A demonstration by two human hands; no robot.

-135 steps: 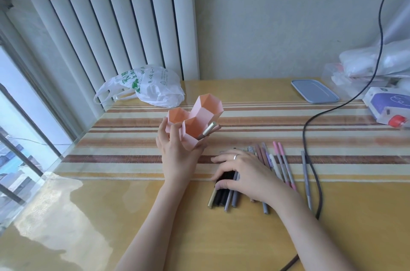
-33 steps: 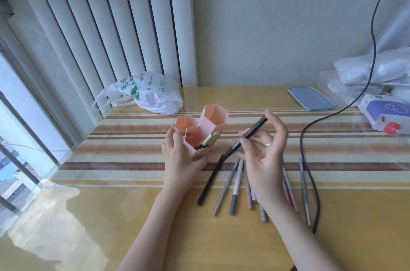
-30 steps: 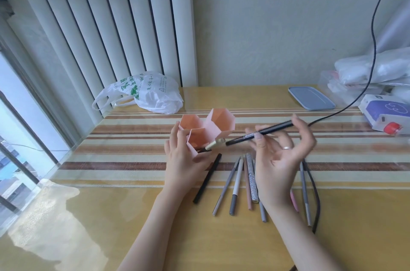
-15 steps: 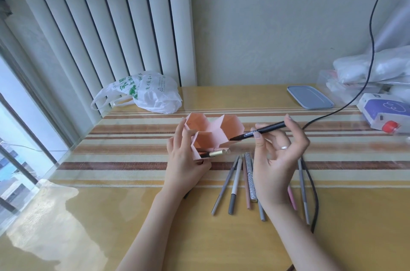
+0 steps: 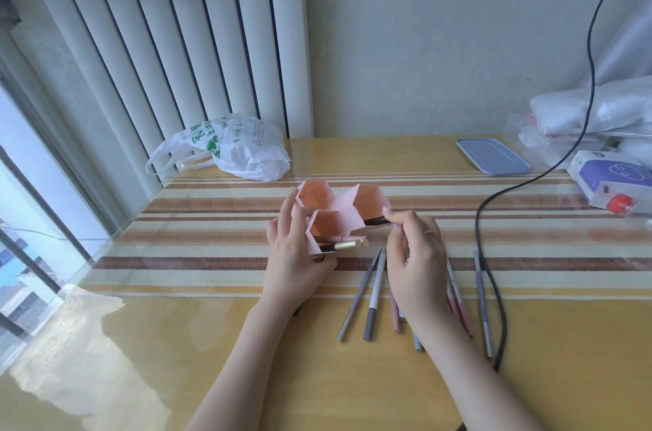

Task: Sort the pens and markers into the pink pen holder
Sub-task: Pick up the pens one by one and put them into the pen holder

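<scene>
Left hand (image 5: 294, 261) curled round pink pen holder (image 5: 337, 215), tipping it toward the right, openings facing the camera. Right hand (image 5: 414, 254) pinching black pen (image 5: 375, 221) at its end, most of it inside the right-hand compartment. Gold-capped pen (image 5: 344, 246) sticking out of the lower compartment. Grey pens (image 5: 367, 293) and pink pens (image 5: 458, 303) loose on table (image 5: 317, 377) under and beside the right hand. Black cable (image 5: 494, 289) just right of them. Plastic bag (image 5: 240, 148) well behind.
</scene>
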